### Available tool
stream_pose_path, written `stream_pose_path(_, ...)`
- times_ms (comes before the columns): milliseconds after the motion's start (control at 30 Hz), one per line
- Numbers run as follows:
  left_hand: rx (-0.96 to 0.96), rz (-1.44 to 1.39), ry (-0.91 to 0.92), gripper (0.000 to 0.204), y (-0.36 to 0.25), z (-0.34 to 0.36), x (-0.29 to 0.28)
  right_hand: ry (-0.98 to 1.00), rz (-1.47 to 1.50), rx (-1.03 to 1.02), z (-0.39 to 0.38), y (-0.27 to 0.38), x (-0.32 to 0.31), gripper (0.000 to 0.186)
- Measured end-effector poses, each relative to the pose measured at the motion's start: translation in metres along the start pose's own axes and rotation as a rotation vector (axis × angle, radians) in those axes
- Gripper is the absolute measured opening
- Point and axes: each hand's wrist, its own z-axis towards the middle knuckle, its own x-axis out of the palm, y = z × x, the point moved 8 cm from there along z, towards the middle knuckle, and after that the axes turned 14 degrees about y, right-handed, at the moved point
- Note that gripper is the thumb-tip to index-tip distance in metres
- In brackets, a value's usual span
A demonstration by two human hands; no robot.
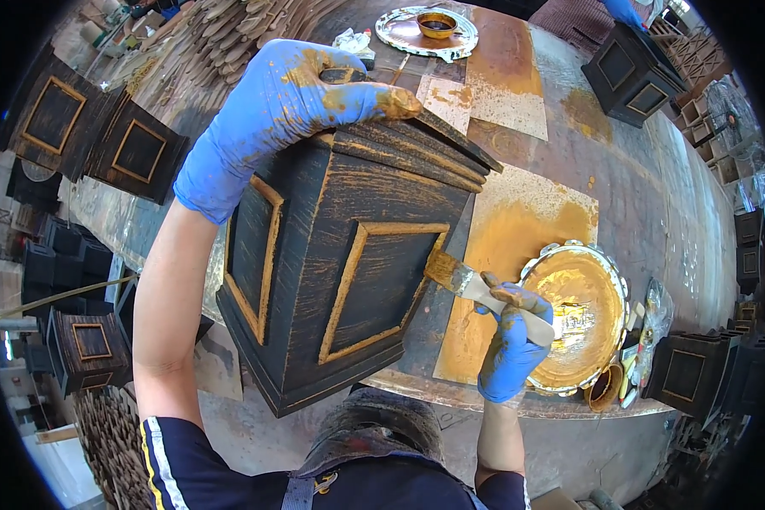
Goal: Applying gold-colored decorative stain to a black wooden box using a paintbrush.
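Observation:
A black wooden box [374, 272] with a stepped rim and gold-edged panels is tilted in front of me over the table's near edge. My left hand [314, 89], in a stained blue glove, is closed over the rim at its top. In my right hand [516, 340], also gloved, is a flat paintbrush [476, 286] with a pale handle. Its brown-coated bristles touch the right side of the gold frame [438, 246] on the front panel. Beside that hand lies a round tray [618, 285] with ochre paint and a scalloped white rim.
Ochre-stained sheets [535, 183] lie on the table [654, 204]. A small brown cup [603, 388] stands by the tray. Farther off are a second tray [391, 25] with a bowl [436, 25], and another black box [633, 72] near a person's blue-gloved hand [623, 12]. More dark boxes [136, 153] stand left.

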Motion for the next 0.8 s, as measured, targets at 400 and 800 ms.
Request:
stream_pose_path(400,0.053,0.023,-0.012,0.036,-0.003,0.003,0.001,-0.019,-0.132,0.084,-0.013,-0.009,0.001,0.016)
stream_pose_path(800,0.051,0.087,-0.003,0.039,-0.003,0.004,-0.001,-0.046,-0.141,0.054,-0.026,-0.010,0.000,0.014)
